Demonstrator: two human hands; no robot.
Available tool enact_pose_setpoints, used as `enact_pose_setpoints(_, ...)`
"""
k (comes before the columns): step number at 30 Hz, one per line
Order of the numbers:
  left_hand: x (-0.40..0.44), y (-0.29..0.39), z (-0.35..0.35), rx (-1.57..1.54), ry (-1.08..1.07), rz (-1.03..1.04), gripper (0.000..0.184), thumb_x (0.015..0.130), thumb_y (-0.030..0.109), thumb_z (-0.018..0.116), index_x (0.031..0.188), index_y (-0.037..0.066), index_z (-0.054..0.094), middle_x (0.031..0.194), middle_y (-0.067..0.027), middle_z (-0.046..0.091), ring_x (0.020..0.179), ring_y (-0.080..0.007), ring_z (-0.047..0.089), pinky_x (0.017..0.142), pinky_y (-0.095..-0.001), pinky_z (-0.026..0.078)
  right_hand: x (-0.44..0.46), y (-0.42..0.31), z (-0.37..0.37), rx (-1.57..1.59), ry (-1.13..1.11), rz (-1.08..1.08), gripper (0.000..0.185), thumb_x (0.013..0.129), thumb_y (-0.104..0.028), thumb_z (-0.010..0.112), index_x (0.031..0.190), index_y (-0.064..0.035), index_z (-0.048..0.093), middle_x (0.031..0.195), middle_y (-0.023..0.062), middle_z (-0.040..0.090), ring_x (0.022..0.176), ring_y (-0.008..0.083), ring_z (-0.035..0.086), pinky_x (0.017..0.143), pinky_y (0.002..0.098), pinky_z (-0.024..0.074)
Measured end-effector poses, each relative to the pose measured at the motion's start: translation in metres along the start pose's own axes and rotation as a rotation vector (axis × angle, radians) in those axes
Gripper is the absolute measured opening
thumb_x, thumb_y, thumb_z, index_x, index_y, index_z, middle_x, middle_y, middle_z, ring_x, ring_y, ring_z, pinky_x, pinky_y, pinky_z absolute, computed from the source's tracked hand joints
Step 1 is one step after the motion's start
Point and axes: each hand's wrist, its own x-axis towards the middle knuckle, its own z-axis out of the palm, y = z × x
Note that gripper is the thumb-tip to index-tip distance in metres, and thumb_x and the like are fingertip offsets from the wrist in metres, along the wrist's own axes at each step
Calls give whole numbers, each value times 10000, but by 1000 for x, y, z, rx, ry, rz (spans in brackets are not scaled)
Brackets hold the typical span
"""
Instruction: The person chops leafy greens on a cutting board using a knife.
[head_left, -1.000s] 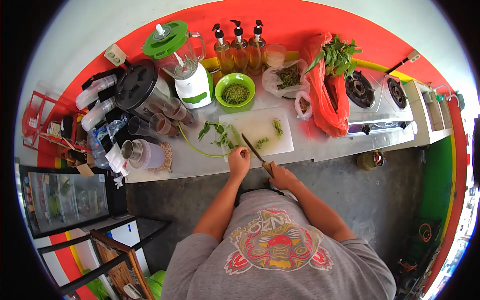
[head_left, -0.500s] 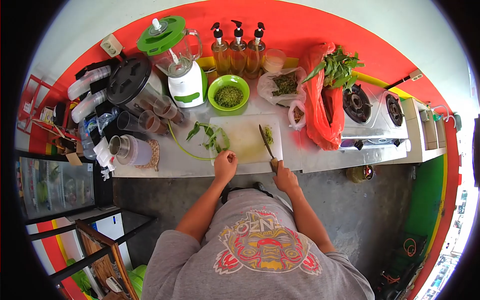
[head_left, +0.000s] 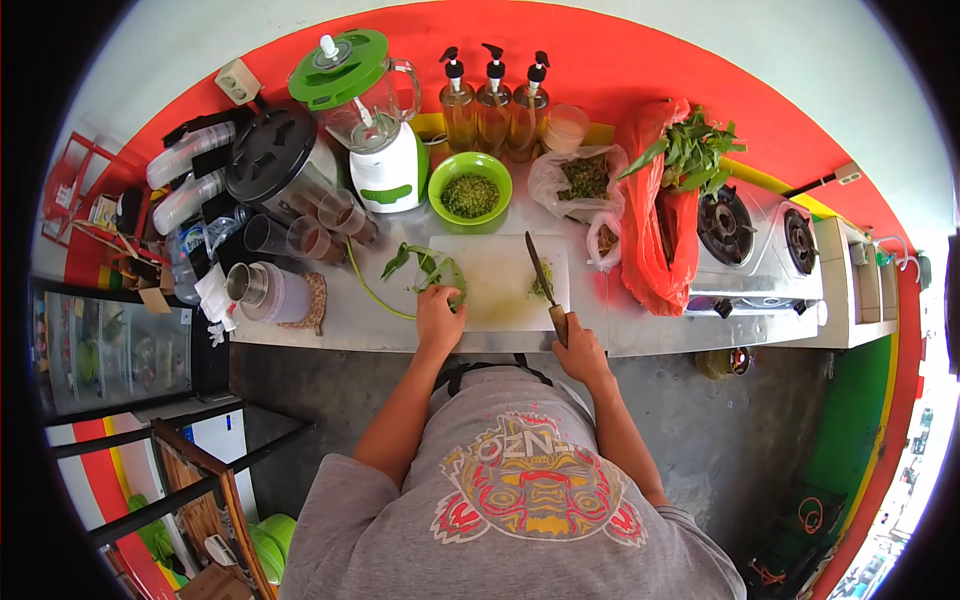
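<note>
My right hand (head_left: 581,350) is closed round the wooden handle of a knife (head_left: 541,268). Its blade points away from me over the right part of a white cutting board (head_left: 490,300). A small heap of chopped greens (head_left: 543,279) lies beside the blade. At the board's left edge, my left hand (head_left: 440,318) has its fingers curled on a bunch of green leaves (head_left: 447,274); the fingertips are partly hidden. More of the leafy stem (head_left: 398,259) spreads left onto the metal counter (head_left: 370,325).
Behind the board stand a green bowl (head_left: 507,200) of chopped greens, a blender (head_left: 388,170) and pump bottles (head_left: 493,110). Plastic bags (head_left: 655,260) with leaves and a gas stove (head_left: 765,260) are on the right. Cups (head_left: 310,240) and a steel-necked container (head_left: 270,291) stand left.
My left hand has moved forward from the board's near edge onto the leaves, its fingers now on them. The knife stays in my right hand, over the board. The view has shifted slightly.
</note>
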Motion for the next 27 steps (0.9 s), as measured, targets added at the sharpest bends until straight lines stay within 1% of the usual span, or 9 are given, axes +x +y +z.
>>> enact_pose_setpoints(4,-4,-11,8,81,-26,-14,190,775,116,787,942,78,705,972,-88,629,1036,-317,573,928,-438,467,5,-3,4,131,69,-69,455,902,-288,692,1216,-17,506,871,278,692,845,477,674,748,549,517)
enact_pose_setpoints(6,-6,-17,11,88,-41,6,187,781,124,788,943,78,709,971,-92,633,1026,-316,577,931,-433,465,5,-3,7,382,-115,56,438,920,-367,703,1138,-13,566,840,262,695,825,446,687,745,501,536)
enact_pose_setpoints(8,-4,-20,11,34,-20,10,181,796,118,777,954,60,712,986,-106,649,1009,-330,585,915,-445,470,2,8,19,380,-101,44,421,922,-382,702,1099,-15,599,830,242,701,824,422,693,744,487,538)
enact_pose_setpoints(12,4,-19,5,-70,30,67,184,812,110,764,968,32,705,1013,-124,664,971,-336,609,861,-450,487,-11,27,29,266,134,-102,408,923,-389,704,1064,-7,666,796,216,704,735,373,695,692,442,534)
enact_pose_setpoints(15,6,-16,-5,-249,87,34,171,837,95,756,965,3,688,990,-114,667,891,-283,627,795,-376,491,-18,31,28,180,108,3,450,923,-491,662,1088,-73,685,843,192,717,825,390,700,745,479,541)
enact_pose_setpoints(17,5,-10,-16,-317,44,-91,182,856,87,746,1000,-1,676,1008,-83,664,898,-211,628,779,-338,492,-19,31,29,184,135,28,428,923,-459,675,1093,-66,686,872,207,720,835,398,699,748,474,543)
enact_pose_setpoints(21,5,-13,-24,-409,19,-116,179,869,107,732,1008,15,668,1093,-87,678,959,-243,648,788,-342,493,-19,31,30,177,215,98,402,941,-430,662,1113,-67,684,917,223,726,860,415,698,765,487,543)
enact_pose_setpoints(23,5,-15,-24,-528,24,-124,158,864,52,712,1008,11,663,1138,-54,676,950,-168,625,785,-318,487,-18,34,30,171,224,99,415,946,-464,637,1106,-83,675,908,209,728,855,420,696,759,501,542)
enact_pose_setpoints(27,8,-13,-30,-475,-24,-58,179,849,41,680,1020,9,639,1205,-79,680,1027,-189,631,812,-328,495,-15,35,38,148,243,87,438,957,-491,603,1091,-79,664,900,208,726,856,435,691,759,526,538)
